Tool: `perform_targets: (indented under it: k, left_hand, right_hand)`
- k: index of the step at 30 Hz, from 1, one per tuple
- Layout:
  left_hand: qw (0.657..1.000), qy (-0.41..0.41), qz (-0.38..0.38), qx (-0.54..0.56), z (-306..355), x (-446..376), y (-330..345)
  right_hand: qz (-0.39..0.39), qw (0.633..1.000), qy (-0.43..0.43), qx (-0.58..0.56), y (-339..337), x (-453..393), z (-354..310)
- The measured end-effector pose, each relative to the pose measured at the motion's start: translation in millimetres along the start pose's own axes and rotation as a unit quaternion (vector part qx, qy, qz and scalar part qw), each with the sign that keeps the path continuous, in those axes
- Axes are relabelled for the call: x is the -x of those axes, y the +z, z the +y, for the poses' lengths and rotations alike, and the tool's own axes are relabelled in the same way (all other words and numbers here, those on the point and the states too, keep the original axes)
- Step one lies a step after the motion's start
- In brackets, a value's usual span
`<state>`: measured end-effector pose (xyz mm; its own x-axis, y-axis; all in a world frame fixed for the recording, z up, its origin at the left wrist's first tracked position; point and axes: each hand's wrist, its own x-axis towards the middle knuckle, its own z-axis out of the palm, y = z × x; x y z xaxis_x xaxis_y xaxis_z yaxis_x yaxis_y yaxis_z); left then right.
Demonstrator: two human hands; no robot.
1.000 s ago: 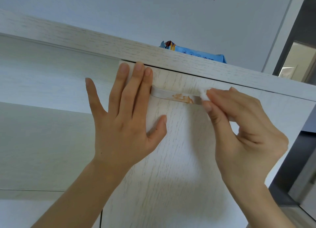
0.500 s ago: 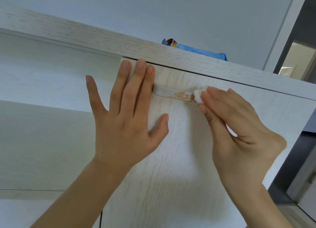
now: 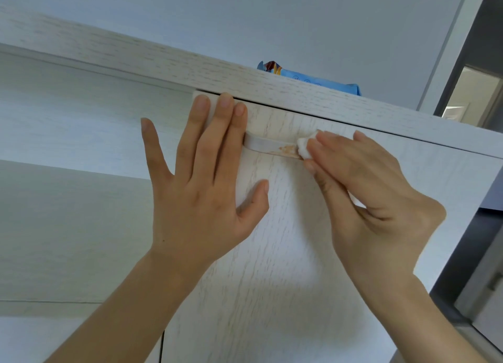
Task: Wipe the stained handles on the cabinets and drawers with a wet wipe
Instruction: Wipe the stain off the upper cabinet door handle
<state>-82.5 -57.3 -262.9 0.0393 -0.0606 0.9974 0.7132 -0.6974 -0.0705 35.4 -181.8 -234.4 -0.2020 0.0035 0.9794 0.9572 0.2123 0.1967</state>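
A white handle (image 3: 261,146) runs across the top of a pale wood-grain cabinet door (image 3: 272,253). An orange-brown stain (image 3: 285,150) covers the handle's right part. My right hand (image 3: 367,199) pinches a small folded white wet wipe (image 3: 306,146) and presses it against the handle's right end, at the edge of the stain. My left hand (image 3: 201,183) lies flat with straight fingers on the door's upper left corner, its fingers covering the handle's left end.
A blue wet wipe pack (image 3: 307,79) lies on the cabinet top (image 3: 136,55), above the door. An open shelf recess (image 3: 68,144) is on the left. A dark door frame (image 3: 468,52) stands at the right.
My right hand has slid the wipe leftward along the handle onto the stain's right edge, and the stain looks smaller and fainter. My left hand stays flat on the door.
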Motion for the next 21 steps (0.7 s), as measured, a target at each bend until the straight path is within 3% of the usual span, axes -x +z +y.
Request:
perform_targets:
  k: [14,21]
  left_hand:
    - [1.000,-0.003,0.011,0.009,0.6,0.4,1.8]
    - [1.000,-0.004,0.009,0.007,0.5,0.4,0.8]
  right_hand:
    - [0.026,1.000,-0.012,0.002,8.1,0.3,-2.8]
    - [0.049,0.991,0.105,-0.071,3.4,-0.5,-10.3]
